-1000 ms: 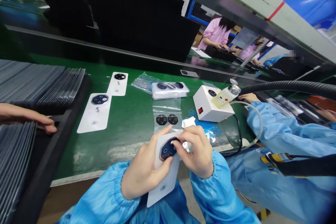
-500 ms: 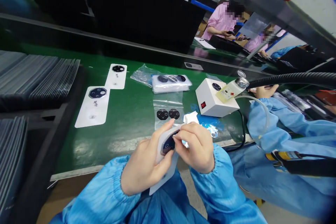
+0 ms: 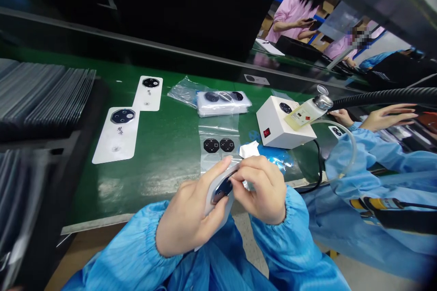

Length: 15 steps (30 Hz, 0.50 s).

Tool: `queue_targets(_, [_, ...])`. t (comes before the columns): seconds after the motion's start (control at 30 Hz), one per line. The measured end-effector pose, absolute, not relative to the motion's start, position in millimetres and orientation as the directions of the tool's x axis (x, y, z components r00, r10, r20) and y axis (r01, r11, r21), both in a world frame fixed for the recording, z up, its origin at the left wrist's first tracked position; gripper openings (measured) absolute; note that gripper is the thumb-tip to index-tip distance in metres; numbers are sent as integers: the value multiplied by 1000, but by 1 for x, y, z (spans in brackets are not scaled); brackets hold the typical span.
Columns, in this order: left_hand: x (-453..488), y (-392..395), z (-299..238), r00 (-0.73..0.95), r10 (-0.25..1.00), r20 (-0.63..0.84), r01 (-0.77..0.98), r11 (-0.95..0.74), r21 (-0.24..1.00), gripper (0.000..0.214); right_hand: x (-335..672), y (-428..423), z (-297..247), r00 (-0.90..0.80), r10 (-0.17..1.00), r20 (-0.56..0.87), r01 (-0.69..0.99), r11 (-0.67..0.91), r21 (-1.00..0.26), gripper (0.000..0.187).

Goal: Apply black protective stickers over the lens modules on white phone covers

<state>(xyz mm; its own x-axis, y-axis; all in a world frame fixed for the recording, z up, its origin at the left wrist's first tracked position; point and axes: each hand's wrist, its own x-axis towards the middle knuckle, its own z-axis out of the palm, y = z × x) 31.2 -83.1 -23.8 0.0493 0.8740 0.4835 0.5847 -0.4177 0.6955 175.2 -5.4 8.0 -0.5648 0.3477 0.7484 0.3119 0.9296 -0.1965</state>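
My left hand [image 3: 187, 211] is closed around a white phone back cover [image 3: 220, 211], held tilted above the front edge of the bench. A dark camera lens plate [image 3: 223, 188] lies near its upper end, with my left thumb against its lower edge. My right hand [image 3: 261, 186] is closed in a pinch at the right side of the lens plate. What sits between those fingertips is hidden. Just beyond my hands, a clear bag with two black camera-shaped stickers [image 3: 219, 145] lies on the green bench [image 3: 164, 150]. A crumpled white wipe [image 3: 250, 150] and blue film scraps [image 3: 278, 157] are beside it.
Two white back covers [image 3: 116, 134] lie at left, near racks of upright panels [image 3: 44, 93]. Bagged covers [image 3: 223, 103] sit at the back. A white box [image 3: 285, 122] carries a pump bottle [image 3: 309, 113]. A co-worker's blue sleeves [image 3: 368, 154] and a black hose [image 3: 382, 100] are at right.
My left hand still holds the back cover, now tipped a little more. My right hand has shifted slightly right, still pinching at the lens plate. The co-worker's hand at right has risen with fingers spread.
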Motion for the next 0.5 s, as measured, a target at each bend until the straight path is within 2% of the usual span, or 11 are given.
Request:
queue_targets(0.13, [31, -83, -26, 36, 878, 477, 569, -411, 713, 70, 172, -3, 5, -580, 316, 750, 309, 938, -156, 7])
queue_targets(0.3, [30, -84, -26, 31, 891, 452, 536, -397, 745, 70, 173, -3, 7, -595, 320, 737, 300, 939, -166, 9])
queue_targets(0.5, [29, -84, -24, 17, 934, 358, 416, -332, 846, 71, 174, -5, 8, -638, 314, 703, 272, 946, -177, 8])
